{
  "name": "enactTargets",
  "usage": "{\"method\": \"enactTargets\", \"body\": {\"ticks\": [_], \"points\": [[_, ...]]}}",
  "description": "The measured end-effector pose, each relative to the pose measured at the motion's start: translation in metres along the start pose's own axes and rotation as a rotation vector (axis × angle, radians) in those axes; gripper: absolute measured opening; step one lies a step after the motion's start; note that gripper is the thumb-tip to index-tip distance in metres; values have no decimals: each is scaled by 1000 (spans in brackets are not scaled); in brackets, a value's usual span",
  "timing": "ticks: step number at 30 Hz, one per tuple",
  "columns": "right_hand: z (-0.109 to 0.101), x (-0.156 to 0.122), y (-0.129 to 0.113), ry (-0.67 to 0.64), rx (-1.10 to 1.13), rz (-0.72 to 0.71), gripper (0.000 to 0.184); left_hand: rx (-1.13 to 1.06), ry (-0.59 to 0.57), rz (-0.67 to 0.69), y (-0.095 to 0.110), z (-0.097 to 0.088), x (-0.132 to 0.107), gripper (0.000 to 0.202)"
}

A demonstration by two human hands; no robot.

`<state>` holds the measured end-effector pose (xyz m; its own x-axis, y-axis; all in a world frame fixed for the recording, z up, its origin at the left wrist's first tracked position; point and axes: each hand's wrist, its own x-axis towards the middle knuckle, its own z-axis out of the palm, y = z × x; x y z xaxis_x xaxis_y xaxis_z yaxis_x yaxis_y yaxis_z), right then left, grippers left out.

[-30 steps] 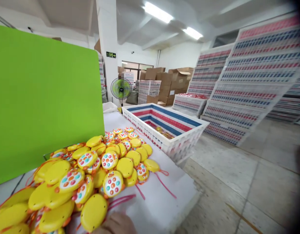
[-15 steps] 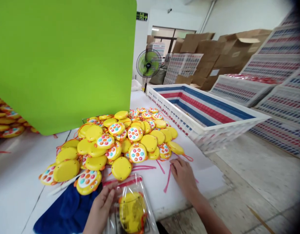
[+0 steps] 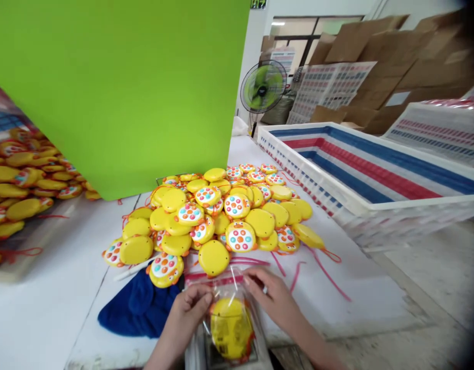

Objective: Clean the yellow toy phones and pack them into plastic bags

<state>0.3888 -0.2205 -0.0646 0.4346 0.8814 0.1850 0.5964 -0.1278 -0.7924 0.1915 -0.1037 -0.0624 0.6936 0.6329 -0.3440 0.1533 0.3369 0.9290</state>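
Observation:
A clear plastic bag (image 3: 237, 289) with a yellow duck-faced toy (image 3: 231, 329) inside lies at the table's near edge. A pink strip (image 3: 217, 279) runs across the bag near its top. My left hand (image 3: 190, 311) pinches the bag's upper left side between thumb and fingers. At the upper right corner, my right hand (image 3: 273, 297) has its fingertips closed on the clear film. Just beyond the hands is a heap of similar toys (image 3: 260, 223), some showing yellow backs, others white faces with coloured dots. A dark blue cloth (image 3: 134, 306) lies left of my left hand.
Loose pink strips (image 3: 329, 275) lie right of the heap. A green panel (image 3: 125, 92) stands behind it. More toys fill a crate (image 3: 13, 267) at left. A white crate with striped lining (image 3: 360, 205) borders the table's right side. A fan (image 3: 262, 90) and cardboard boxes (image 3: 391, 56) stand farther back.
My right hand has moved left from the loose pink strips to the bag's upper right corner. My left hand stays on the bag. The camera view has turned left.

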Motion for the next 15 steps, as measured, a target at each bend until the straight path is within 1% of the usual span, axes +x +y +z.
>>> {"method": "enactTargets", "body": {"ticks": [1, 2, 3, 6, 9, 11, 13, 15], "points": [[6, 0, -5, -82, 110, 60, 15, -12, -7, 3, 1, 1, -2, 38], [11, 1, -8, -129, 208, 119, 13, -26, -20, 3, 2, 1, -3, 37], [14, 1, -9, -143, 280, 163, 11, -45, -40, -2, 3, 1, -4, 37], [14, 4, -3, -129, 398, 228, 5, -146, -76, -49, 3, -3, -5, 44], [7, 4, 3, -125, 436, 255, 6, -271, -19, -111, 1, -8, -5, 53], [3, 4, 5, -118, 480, 289, 10, -345, 8, -139, 1, -9, -5, 54], [1, 3, 5, -106, 513, 317, 10, -373, 11, -159, 3, -9, -6, 44], [0, 2, 4, -90, 524, 323, 8, -355, 42, -154, 7, -7, -7, 24]]}}
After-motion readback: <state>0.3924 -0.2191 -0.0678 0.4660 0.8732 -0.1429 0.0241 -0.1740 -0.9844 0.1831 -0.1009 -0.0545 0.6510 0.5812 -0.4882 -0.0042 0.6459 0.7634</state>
